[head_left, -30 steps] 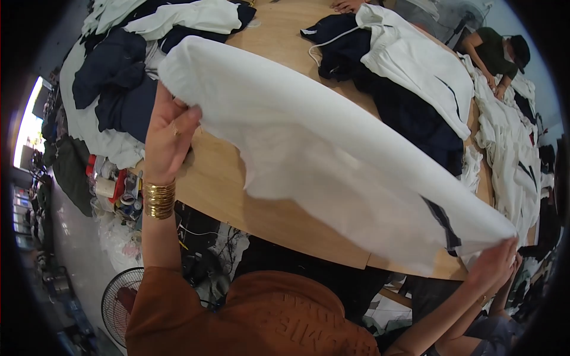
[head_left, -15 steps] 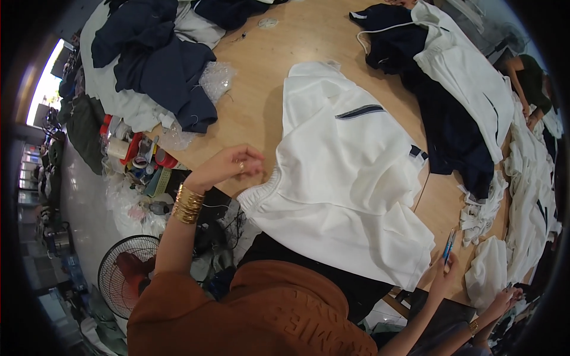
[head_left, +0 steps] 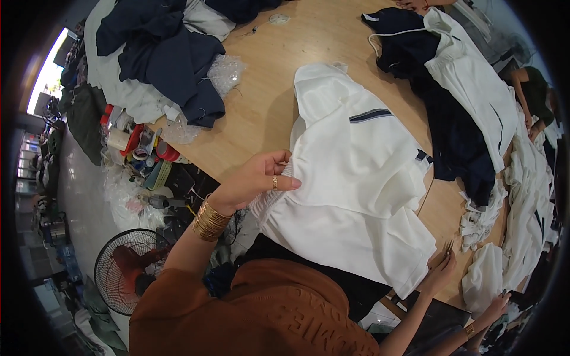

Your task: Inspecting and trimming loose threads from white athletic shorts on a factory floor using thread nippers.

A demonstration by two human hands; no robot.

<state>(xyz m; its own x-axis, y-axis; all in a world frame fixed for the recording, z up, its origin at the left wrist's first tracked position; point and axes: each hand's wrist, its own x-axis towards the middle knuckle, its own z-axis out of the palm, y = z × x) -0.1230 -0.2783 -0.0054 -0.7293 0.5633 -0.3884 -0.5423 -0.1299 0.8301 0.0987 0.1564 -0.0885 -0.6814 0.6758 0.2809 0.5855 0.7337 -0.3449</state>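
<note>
A pair of white shorts (head_left: 362, 172) lies across the near side of the wooden table, with a dark striped pocket trim and a gathered elastic waistband at its left end. My left hand (head_left: 255, 181), with gold bangles at the wrist, grips this waistband. The thumb rests on top of the cloth, while some fingertips are hidden by the folds. Beside the shorts' right hem, my right hand (head_left: 440, 274) is closed around small thread snips (head_left: 449, 245). Their points face away from me and look blurred.
Navy garments (head_left: 172, 65) and bubble wrap (head_left: 227, 74) lie far left. Navy and white trousers (head_left: 469, 101) stretch along the right, near white scraps (head_left: 482, 219). A fan (head_left: 127, 270) stands at lower left. Another person's hand (head_left: 496, 305) is at lower right.
My left hand has moved right from beside the waistband and taken hold of it. The right hand has shifted slightly, with the snips turned. The view has tilted a little.
</note>
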